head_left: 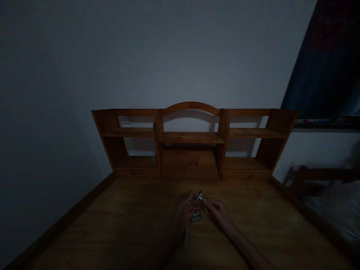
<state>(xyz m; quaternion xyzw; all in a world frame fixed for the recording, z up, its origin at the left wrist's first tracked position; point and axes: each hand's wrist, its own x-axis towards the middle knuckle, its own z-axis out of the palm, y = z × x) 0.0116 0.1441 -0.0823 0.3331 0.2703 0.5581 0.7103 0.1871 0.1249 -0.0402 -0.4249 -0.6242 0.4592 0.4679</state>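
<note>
My left hand [186,210] and my right hand [218,213] are close together over the desk. Between their fingertips is a small shiny piece with dark edges [199,195], too small and dim to name. My right hand's thumb and finger pinch its lower right side; my left fingers are bent at its left side. Just below, near my left fingers, a small dark holder [196,217] carries several bright round-looking bits in rows. A thin, pale, straight handle [186,240] extends below my left hand toward me. Whether my left hand grips it is hidden.
A wooden desk [112,225] spreads under my hands, with raised side edges. At its back stands a wooden shelf unit [191,137] with several compartments. A pale wall [180,56] rises behind. To the right are a dark curtain [323,67] and pale bedding [334,210]. The light is dim.
</note>
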